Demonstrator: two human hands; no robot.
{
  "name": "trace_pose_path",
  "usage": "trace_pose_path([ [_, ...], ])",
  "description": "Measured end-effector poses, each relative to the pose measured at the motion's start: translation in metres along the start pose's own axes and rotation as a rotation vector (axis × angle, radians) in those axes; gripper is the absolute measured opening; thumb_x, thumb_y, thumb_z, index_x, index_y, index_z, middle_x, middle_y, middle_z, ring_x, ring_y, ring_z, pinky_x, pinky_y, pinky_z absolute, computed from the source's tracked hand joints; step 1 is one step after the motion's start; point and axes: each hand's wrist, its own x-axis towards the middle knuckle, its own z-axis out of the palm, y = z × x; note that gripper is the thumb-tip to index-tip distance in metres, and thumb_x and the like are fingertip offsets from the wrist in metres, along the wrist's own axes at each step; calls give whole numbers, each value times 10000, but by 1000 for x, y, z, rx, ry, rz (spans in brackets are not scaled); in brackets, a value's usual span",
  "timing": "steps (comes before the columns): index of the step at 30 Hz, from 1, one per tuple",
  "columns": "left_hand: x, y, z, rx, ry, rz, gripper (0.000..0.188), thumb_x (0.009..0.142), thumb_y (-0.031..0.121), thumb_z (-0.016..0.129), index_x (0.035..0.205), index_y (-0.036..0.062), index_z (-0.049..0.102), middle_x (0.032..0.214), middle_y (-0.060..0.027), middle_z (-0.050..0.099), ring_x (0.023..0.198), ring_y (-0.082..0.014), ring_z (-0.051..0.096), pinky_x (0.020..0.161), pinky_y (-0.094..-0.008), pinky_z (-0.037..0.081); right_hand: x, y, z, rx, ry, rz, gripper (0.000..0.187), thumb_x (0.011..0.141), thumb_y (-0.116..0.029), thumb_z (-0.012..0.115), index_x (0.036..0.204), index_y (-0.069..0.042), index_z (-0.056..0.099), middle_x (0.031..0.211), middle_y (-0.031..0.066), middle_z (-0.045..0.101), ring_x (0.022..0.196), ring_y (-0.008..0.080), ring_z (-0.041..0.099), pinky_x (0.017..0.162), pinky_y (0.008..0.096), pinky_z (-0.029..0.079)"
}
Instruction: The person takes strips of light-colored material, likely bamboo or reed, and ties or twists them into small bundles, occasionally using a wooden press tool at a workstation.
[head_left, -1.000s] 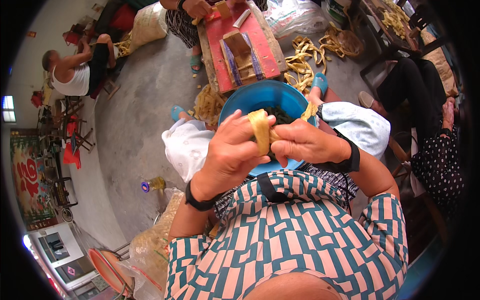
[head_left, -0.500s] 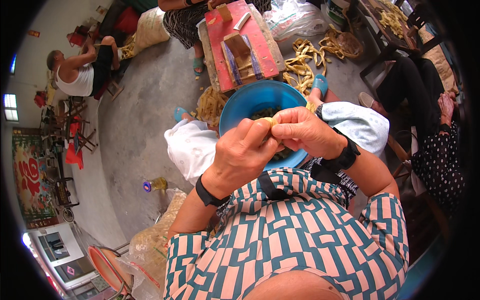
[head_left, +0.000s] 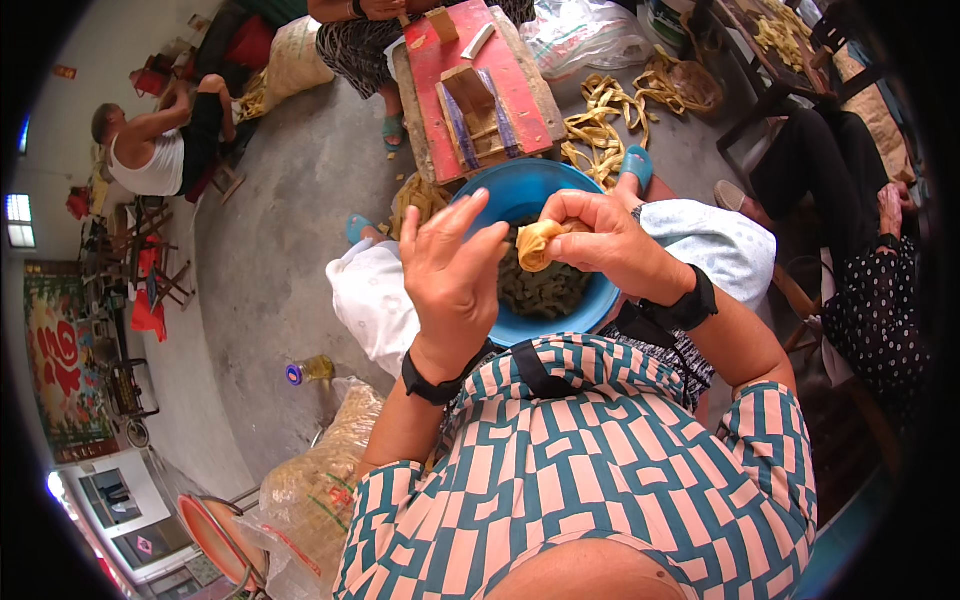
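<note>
A small yellow-brown rolled bundle (head_left: pixel 536 246), with folds at its end, is pinched between the thumb and fingers of my right hand (head_left: pixel 612 246). Close beside it, my left hand (head_left: pixel 452 272) is raised with fingers spread, holding nothing. Both hands are above a blue basin (head_left: pixel 500 181) between my knees. Inside the basin lie dark green-brown chopped pieces (head_left: pixel 545 292), partly covered by the hands.
Beyond the basin stands a red-topped bench (head_left: pixel 425 75) with a wooden frame (head_left: pixel 475 110). Long yellow strips (head_left: pixel 600 120) lie on the floor. A lidded jar (head_left: pixel 312 370) and plastic sack (head_left: pixel 310 460) are to my left. Other people sit around.
My left hand has let go of the yellow bundle, moved left and spread its fingers. The right hand still holds the bundle, now more visible. The chopped pieces show more.
</note>
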Motion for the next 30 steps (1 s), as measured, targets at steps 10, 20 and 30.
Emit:
trace_pose_path([
  [10, -14, 10, 4, 139, -82, 221, 249, 813, 153, 821, 1036, 97, 725, 824, -47, 678, 734, -276, 642, 756, -391, 543, 1, 15, -5, 2, 118, -26, 360, 984, -118, 689, 1307, 7, 590, 1045, -3, 667, 851, 11, 586, 712, 163, 470],
  [20, -18, -1, 9, -623, -276, -376, 102, 925, 67, 743, 961, -13, 692, 779, -65, 685, 671, -152, 632, 587, -266, 482, 3, 27, 7, -83, 111, -144, 458, 983, -70, 666, 1416, 14, 541, 993, 7, 661, 879, 26, 595, 751, 190, 486],
  [30, -22, -28, -14, -1058, -179, -834, 179, 1023, 138, 630, 938, -10, 681, 793, -70, 693, 558, -51, 503, 544, -180, 394, -7, 0, -16, -571, 36, -118, 312, 964, -116, 703, 1256, -19, 652, 687, 6, 626, 580, 97, 583, 538, 242, 448],
])
